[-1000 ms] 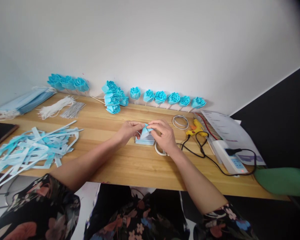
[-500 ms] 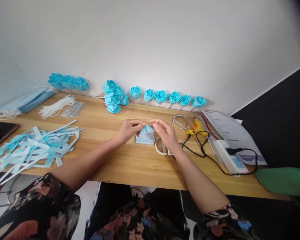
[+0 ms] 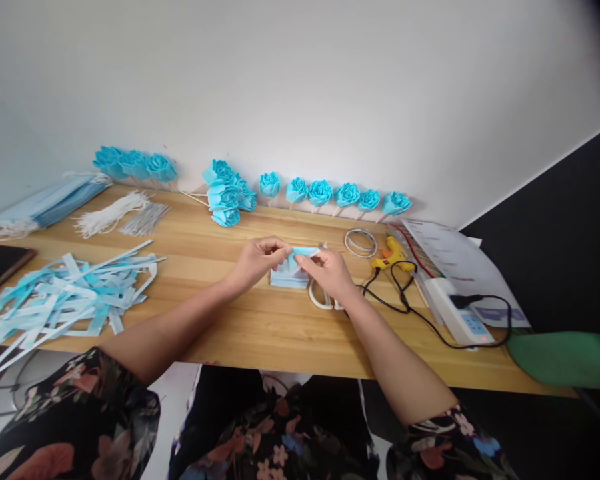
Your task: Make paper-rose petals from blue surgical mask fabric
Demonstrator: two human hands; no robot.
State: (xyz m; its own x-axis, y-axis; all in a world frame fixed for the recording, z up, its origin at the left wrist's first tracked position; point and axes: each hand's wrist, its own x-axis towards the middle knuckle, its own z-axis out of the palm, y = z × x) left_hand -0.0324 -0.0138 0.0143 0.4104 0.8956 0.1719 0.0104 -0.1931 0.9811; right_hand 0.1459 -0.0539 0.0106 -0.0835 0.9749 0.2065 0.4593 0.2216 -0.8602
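Observation:
Between my hands a light blue piece of mask fabric is held up, with its corners pinched. My left hand grips its left side between thumb and fingers. On its right side my right hand pinches the fabric, thumb in front. Right below lies a neat stack of pale blue fabric pieces, partly covered by the held piece. White-handled scissors rest on the table under my right wrist, their blades mostly hidden.
Blue fabric flowers on sticks line the wall. Left are fabric strips, white cords, grey wires, masks and a phone. Right are a wire coil, a yellow glue gun and a power strip.
The fabric piece, peaked and folded before, now spreads wider with a flat top edge. My right hand has moved slightly lower and its thumb presses across the front.

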